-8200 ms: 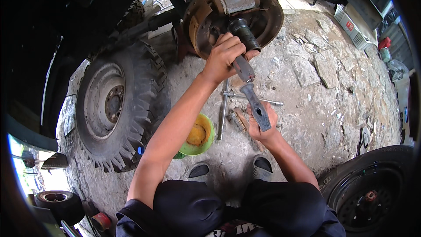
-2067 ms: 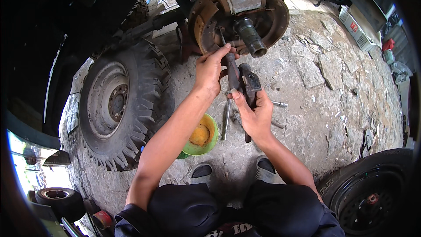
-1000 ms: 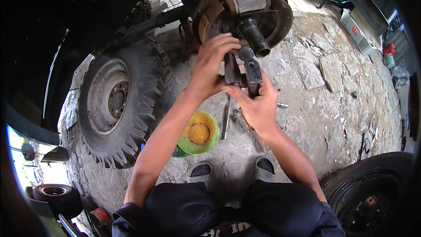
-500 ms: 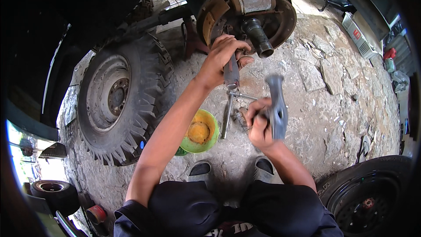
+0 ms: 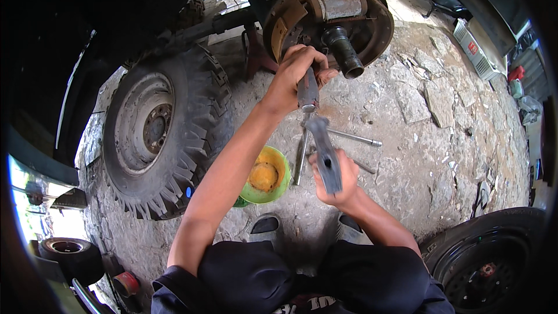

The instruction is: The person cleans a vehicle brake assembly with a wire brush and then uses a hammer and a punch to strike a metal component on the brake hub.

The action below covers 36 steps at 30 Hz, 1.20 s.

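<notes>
My left hand (image 5: 299, 75) is closed around the dark, thick handle of a screwdriver (image 5: 308, 94), held at the lower left of an exposed drum brake assembly (image 5: 363, 40). The blade is hidden behind my fingers. A bare axle spindle (image 5: 344, 53) juts toward me beside that hand. My right hand (image 5: 343, 177) grips a claw hammer (image 5: 326, 160). The hammer's face is just below the screwdriver's butt end, with a slight gap seemingly between them; its claw points toward me. My right fist hides most of the hammer's handle.
A cross-shaped lug wrench (image 5: 353, 136) lies on the rough stone floor, near a green bowl with orange-brown residue (image 5: 280, 189). At left leans a large knobbly tyre (image 5: 200, 134); another wheel (image 5: 453, 250) lies lower right. A white crate (image 5: 474, 46) stands far right.
The hammer has swung left and its head is now lined up below the screwdriver's butt. My left hand stays at the brake, and the screwdriver's handle has shifted slightly.
</notes>
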Tool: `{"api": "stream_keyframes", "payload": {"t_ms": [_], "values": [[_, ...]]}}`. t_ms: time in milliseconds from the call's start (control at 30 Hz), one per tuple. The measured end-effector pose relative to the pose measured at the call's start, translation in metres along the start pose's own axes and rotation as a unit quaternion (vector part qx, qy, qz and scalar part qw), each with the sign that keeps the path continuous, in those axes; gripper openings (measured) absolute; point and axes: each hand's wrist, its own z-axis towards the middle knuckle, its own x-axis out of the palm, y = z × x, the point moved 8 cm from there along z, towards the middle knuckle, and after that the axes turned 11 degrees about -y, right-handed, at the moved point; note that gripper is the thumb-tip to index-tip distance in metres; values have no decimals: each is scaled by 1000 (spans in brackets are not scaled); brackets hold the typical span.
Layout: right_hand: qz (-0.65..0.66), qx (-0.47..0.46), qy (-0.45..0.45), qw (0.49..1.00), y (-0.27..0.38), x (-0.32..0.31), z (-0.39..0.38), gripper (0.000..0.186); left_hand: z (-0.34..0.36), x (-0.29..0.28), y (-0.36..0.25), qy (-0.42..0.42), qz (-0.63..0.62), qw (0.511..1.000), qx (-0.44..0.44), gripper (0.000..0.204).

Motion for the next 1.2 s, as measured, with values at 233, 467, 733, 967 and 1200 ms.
{"api": "stream_keyframes", "payload": {"t_ms": [233, 467, 733, 967, 1200], "values": [[-64, 19, 62, 996, 0, 12, 11, 21, -2, -1, 3, -20, 19, 1000, 15, 20], [65, -217, 11, 974, 27, 1, 4, 16, -6, 2, 3, -20, -3, 1000, 10, 23], [59, -198, 21, 978, 26, 3, 4, 30, -25, 18, 13, 37, -46, 998, 13, 22], [50, -135, 30, 989, 21, -12, -4, 29, -19, 21, -24, 56, -52, 989, 124, 28], [-26, -200, 3, 979, 16, -14, -8, 85, -8, 12, -10, 36, -30, 993, 109, 35]]}}
